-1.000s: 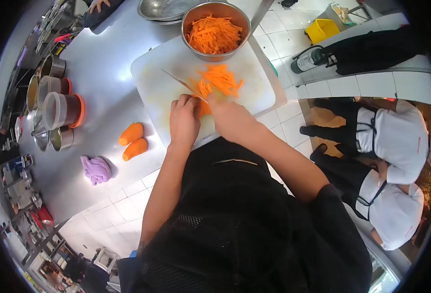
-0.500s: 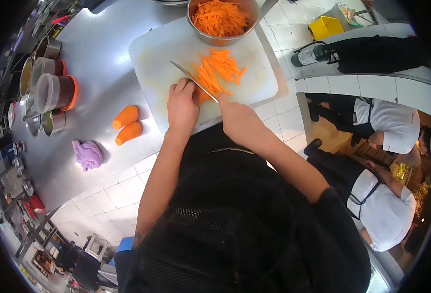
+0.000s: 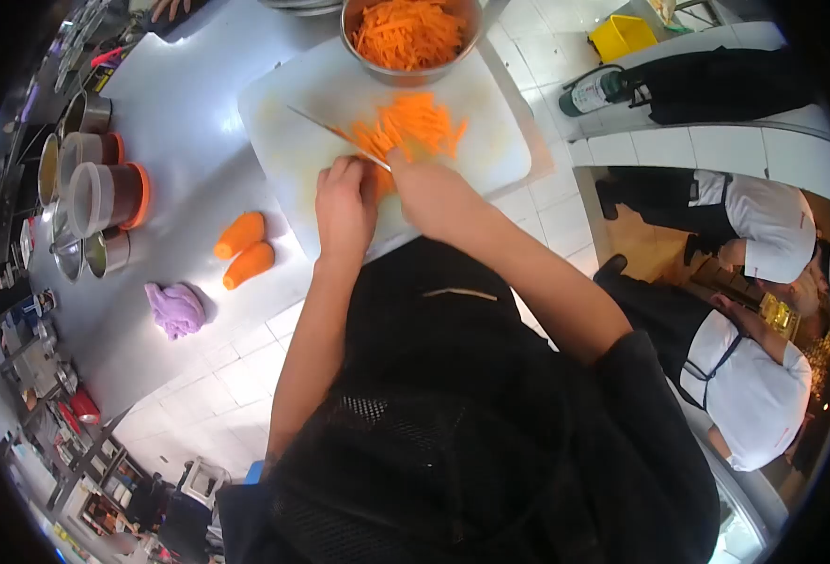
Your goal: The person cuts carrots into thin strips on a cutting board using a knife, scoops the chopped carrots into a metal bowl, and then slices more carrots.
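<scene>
My right hand [image 3: 437, 195] is closed round the handle of a knife [image 3: 326, 126]. Its blade slants up and left across a white cutting board [image 3: 279, 141], just beyond my left fingertips. With curled fingers, my left hand [image 3: 344, 209] presses on a carrot piece [image 3: 384, 181], mostly hidden by both hands. Cut carrot sticks [image 3: 413, 120] lie in a loose pile past the blade. At the board's far edge stands a metal bowl [image 3: 410, 72] heaped with carrot strips [image 3: 409, 36]. Left of the board, two peeled carrots [image 3: 241, 235] rest on the steel counter [image 3: 185, 132].
A crumpled purple cloth [image 3: 175, 310] lies near the counter's front edge. Several containers, including a lidded plastic tub [image 3: 105, 199], line the left side. Another person's hand [image 3: 171, 9] shows at the top. Two people in white shirts [image 3: 749, 390] stand at right.
My right hand and the knife have shifted left, closer to my left hand. The whole view has moved slightly, and another person's hand has appeared at the top.
</scene>
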`<action>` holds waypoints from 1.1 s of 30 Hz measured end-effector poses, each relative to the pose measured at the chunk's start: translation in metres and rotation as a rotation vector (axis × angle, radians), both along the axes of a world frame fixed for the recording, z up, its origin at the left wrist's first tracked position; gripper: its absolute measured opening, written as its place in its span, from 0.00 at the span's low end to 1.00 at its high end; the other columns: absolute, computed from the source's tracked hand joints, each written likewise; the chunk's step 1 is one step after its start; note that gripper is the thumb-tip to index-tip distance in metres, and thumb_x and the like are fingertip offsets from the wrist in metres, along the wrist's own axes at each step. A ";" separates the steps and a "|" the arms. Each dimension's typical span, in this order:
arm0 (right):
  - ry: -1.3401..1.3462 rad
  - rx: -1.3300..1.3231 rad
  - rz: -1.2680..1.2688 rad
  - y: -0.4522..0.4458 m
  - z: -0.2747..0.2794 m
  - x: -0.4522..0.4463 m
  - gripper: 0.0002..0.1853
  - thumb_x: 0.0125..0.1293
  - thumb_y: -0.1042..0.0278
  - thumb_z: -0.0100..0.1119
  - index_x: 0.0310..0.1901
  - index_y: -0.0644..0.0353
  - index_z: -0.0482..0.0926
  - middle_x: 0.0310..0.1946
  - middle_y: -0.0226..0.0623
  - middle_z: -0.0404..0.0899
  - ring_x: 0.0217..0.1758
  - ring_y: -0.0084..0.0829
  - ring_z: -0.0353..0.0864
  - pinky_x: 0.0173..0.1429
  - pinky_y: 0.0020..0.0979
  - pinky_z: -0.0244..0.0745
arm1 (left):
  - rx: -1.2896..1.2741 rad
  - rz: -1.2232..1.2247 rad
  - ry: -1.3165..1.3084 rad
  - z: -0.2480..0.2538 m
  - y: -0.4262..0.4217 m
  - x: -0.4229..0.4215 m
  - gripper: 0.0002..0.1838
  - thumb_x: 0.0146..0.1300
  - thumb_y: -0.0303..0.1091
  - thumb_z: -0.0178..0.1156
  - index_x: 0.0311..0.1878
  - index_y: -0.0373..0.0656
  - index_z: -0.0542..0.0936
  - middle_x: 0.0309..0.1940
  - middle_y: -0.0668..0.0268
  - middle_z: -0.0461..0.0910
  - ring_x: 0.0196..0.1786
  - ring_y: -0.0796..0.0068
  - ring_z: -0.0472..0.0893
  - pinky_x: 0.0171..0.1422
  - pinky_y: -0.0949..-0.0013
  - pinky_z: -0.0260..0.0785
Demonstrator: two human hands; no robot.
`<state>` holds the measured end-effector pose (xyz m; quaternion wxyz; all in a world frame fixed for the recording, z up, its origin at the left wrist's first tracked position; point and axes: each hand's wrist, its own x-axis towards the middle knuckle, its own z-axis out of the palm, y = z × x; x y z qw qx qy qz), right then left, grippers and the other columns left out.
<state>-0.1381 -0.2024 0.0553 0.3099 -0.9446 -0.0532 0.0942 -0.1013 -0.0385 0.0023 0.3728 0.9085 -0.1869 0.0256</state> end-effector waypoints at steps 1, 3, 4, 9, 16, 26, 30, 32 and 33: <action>0.064 -0.008 0.034 0.002 0.016 0.002 0.14 0.64 0.81 0.50 0.52 0.71 0.69 0.30 0.64 0.82 0.37 0.65 0.85 0.43 0.60 0.78 | -0.041 0.023 -0.019 -0.004 0.000 -0.001 0.08 0.60 0.20 0.66 0.43 0.39 0.84 0.46 0.59 0.84 0.51 0.48 0.79 0.57 0.53 0.74; 0.121 -0.010 0.020 0.001 0.034 -0.020 0.14 0.65 0.81 0.51 0.52 0.71 0.69 0.30 0.64 0.82 0.37 0.65 0.85 0.43 0.60 0.78 | -0.026 0.024 -0.018 -0.002 0.003 -0.001 0.08 0.60 0.20 0.66 0.43 0.39 0.85 0.46 0.59 0.84 0.51 0.48 0.79 0.57 0.53 0.74; 0.176 -0.023 0.001 -0.001 0.037 -0.029 0.15 0.65 0.80 0.51 0.53 0.71 0.69 0.30 0.65 0.82 0.37 0.65 0.85 0.43 0.59 0.79 | -0.022 0.021 -0.020 -0.002 0.003 -0.002 0.08 0.60 0.20 0.66 0.43 0.39 0.85 0.46 0.59 0.84 0.51 0.48 0.80 0.57 0.53 0.74; 0.031 0.003 0.024 0.005 -0.024 0.006 0.16 0.66 0.79 0.53 0.54 0.73 0.69 0.33 0.68 0.82 0.41 0.67 0.85 0.46 0.59 0.78 | -0.015 0.009 0.016 0.001 0.005 -0.007 0.09 0.60 0.20 0.66 0.44 0.38 0.85 0.47 0.59 0.84 0.51 0.48 0.80 0.59 0.53 0.74; 0.079 -0.023 -0.039 0.002 0.002 -0.030 0.12 0.72 0.76 0.53 0.52 0.73 0.71 0.34 0.68 0.82 0.42 0.68 0.84 0.46 0.60 0.77 | -0.092 0.042 -0.068 -0.005 0.003 -0.006 0.08 0.61 0.21 0.66 0.43 0.38 0.84 0.46 0.58 0.82 0.50 0.47 0.79 0.57 0.50 0.73; 0.010 0.144 0.014 -0.031 -0.022 -0.028 0.13 0.73 0.71 0.58 0.52 0.71 0.73 0.33 0.66 0.82 0.40 0.68 0.83 0.47 0.61 0.76 | -0.041 -0.002 -0.005 0.003 0.011 -0.009 0.12 0.62 0.20 0.64 0.49 0.39 0.84 0.49 0.57 0.81 0.52 0.47 0.79 0.60 0.51 0.74; 0.059 0.051 -0.048 -0.049 -0.014 -0.025 0.10 0.75 0.69 0.56 0.51 0.66 0.74 0.33 0.64 0.83 0.42 0.65 0.84 0.48 0.61 0.76 | 0.090 -0.026 0.007 0.014 0.021 -0.011 0.14 0.63 0.21 0.63 0.51 0.39 0.85 0.51 0.58 0.81 0.54 0.48 0.79 0.61 0.52 0.75; -0.008 0.005 -0.010 -0.047 0.003 -0.016 0.10 0.73 0.73 0.54 0.51 0.67 0.74 0.32 0.63 0.83 0.41 0.65 0.84 0.47 0.61 0.77 | 0.157 -0.071 -0.009 0.019 0.019 -0.001 0.14 0.63 0.21 0.63 0.51 0.40 0.85 0.52 0.58 0.81 0.54 0.49 0.79 0.61 0.53 0.75; -0.023 0.011 -0.029 -0.039 0.016 -0.018 0.10 0.73 0.73 0.54 0.51 0.67 0.74 0.32 0.63 0.83 0.41 0.65 0.84 0.47 0.61 0.77 | 0.193 -0.083 0.035 0.022 0.019 -0.001 0.15 0.62 0.21 0.64 0.52 0.40 0.85 0.52 0.58 0.81 0.54 0.49 0.79 0.61 0.53 0.76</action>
